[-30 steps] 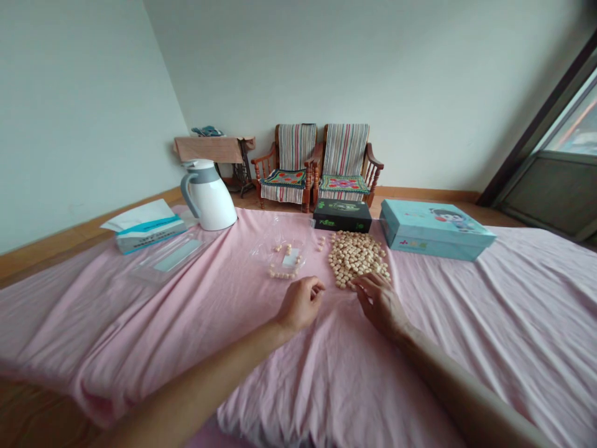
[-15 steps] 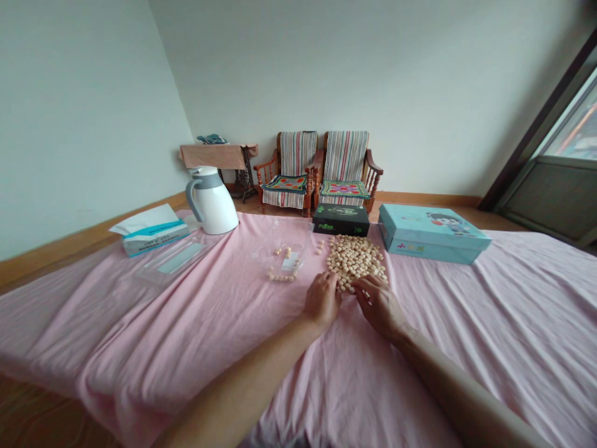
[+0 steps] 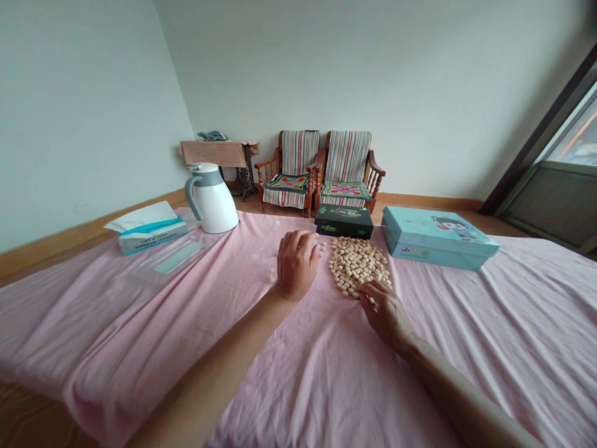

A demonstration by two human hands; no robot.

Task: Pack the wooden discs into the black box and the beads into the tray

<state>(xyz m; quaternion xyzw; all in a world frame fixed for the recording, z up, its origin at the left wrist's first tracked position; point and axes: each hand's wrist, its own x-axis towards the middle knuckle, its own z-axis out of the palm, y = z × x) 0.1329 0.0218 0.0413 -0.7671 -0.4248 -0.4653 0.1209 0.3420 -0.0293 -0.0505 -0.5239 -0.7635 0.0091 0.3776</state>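
My left hand (image 3: 297, 266) is over the clear plastic container (image 3: 261, 250), fingers bent forward and down. It covers most of the container, and whatever its fingertips hold is hidden. A few small beige nut-like pieces (image 3: 272, 275) show at the container's left side. To the right, a heap of the same pieces (image 3: 357, 262) is spread on the pink cloth. My right hand (image 3: 383, 311) rests at the heap's near edge. Its fingers are curled together toward the thumb, touching the pieces there; what is in the pinch cannot be made out.
Behind the heap is a black box (image 3: 344, 223), with a light-blue box (image 3: 436, 239) to its right. On the left are a white jug (image 3: 217, 202), a tissue pack (image 3: 152, 231) and a clear plastic lid (image 3: 172, 260). Pink cloth (image 3: 466, 330) covers the surface. Two chairs (image 3: 347, 158) stand beyond.
My left hand has moved left and away from me, from the heap's near edge to above the plastic container. My right hand has stayed at the heap.
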